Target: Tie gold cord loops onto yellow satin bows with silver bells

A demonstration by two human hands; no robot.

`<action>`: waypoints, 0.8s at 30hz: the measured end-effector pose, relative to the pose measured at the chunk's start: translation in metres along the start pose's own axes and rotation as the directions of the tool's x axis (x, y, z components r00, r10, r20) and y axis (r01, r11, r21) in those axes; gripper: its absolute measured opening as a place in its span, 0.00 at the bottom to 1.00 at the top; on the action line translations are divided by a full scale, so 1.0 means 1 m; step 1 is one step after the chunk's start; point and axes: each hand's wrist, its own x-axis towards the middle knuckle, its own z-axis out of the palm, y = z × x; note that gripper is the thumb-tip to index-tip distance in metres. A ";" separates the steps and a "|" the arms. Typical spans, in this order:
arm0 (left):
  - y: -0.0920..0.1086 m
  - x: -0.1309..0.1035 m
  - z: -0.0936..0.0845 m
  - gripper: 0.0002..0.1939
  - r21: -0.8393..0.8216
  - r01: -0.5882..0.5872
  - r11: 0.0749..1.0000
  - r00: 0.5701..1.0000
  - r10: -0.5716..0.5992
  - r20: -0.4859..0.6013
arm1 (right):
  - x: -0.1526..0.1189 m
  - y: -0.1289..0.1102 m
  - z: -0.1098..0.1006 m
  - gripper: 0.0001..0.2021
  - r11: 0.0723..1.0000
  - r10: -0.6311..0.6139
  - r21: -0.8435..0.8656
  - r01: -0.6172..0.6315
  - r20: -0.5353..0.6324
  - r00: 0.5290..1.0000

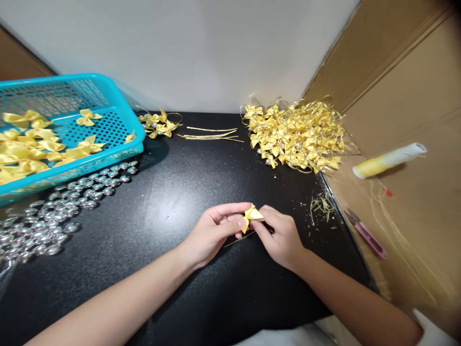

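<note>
Over the black table, both my hands meet at a small yellow ribbon bow (252,214). My left hand (217,231) pinches the bow between thumb and fingers. From the other side, my right hand (281,235) closes its fingertips on the bow's right part. A thin gold cord (237,241) shows just below the hands. Whether my right fingers also grip the cord is hidden.
A turquoise basket (124,110) of yellow bows stands left, behind silver heart-shaped beads (54,216). Cut gold cords (211,137) lie at the back, beside a heap of finished bows (295,137). Pink thread snips (369,236) and a yellow-white tube (389,160) lie on cardboard at right.
</note>
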 end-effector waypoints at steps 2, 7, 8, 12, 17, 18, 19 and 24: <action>0.001 0.000 -0.002 0.16 -0.030 -0.017 0.999 1.000 0.017 -0.018 | 0.001 0.000 -0.001 0.09 1.000 -0.015 0.011 0.015 -0.006 1.000; 0.003 0.002 -0.003 0.16 -0.085 -0.037 0.996 0.999 0.036 -0.018 | 0.002 -0.001 -0.001 0.08 1.000 -0.010 0.011 0.010 -0.027 1.000; 0.004 0.003 -0.003 0.15 -0.083 -0.029 0.996 1.000 0.028 -0.010 | 0.002 -0.002 -0.002 0.08 1.000 -0.016 0.012 0.017 -0.030 0.999; 0.003 0.002 -0.001 0.15 -0.080 -0.008 0.997 1.000 0.009 0.010 | 0.002 -0.003 -0.002 0.08 0.999 -0.042 0.017 0.043 -0.039 0.998; 0.003 0.001 -0.002 0.16 -0.085 0.002 0.996 0.999 0.001 0.034 | 0.002 -0.002 -0.001 0.08 0.999 -0.049 0.015 0.050 -0.064 0.997; 0.003 0.001 -0.002 0.16 -0.087 0.005 0.996 0.999 -0.002 0.035 | 0.002 -0.002 -0.001 0.08 0.999 -0.047 0.014 0.048 -0.067 0.997; 0.003 0.001 -0.002 0.16 -0.090 0.008 0.996 0.999 -0.005 0.035 | 0.002 -0.002 -0.001 0.08 0.999 -0.043 0.013 0.044 -0.068 0.997; 0.003 0.000 -0.002 0.16 -0.101 0.015 0.995 1.000 -0.012 0.028 | 0.001 -0.002 -0.001 0.08 1.000 -0.022 0.004 0.022 -0.066 0.998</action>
